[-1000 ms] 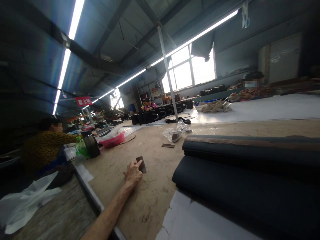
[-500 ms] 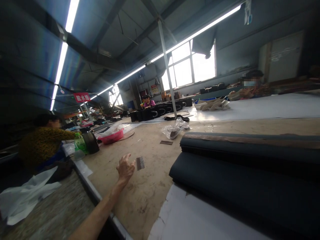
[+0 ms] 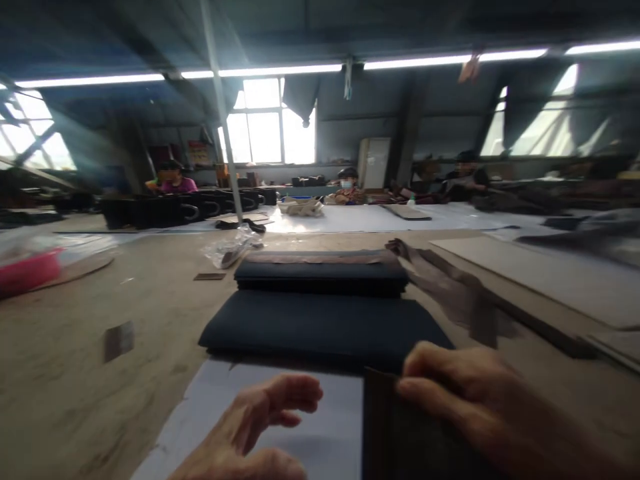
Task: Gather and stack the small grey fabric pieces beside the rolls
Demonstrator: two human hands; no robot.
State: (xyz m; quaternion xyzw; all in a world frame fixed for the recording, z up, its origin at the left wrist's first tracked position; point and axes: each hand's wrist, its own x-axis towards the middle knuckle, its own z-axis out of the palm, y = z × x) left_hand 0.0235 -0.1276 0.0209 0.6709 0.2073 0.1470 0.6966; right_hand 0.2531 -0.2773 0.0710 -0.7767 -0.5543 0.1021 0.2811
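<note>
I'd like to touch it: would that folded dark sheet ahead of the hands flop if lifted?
Probably floppy: the folded dark sheet lies flat with soft rounded edges. It looks layered, so likely heavyish. It should drag, not roll, on the table.

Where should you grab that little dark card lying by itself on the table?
Probably by its edges, from above: the little dark card lies flat and thin on the table, apart from other things. The left hand is nearer; the right hand already holds a dark piece.

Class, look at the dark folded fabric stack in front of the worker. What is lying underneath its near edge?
A white sheet runs under the near edge of the dark fabric stack, over the tan table. How far it reaches beneath is hidden. The right hand holds a dark piece on it.
</note>
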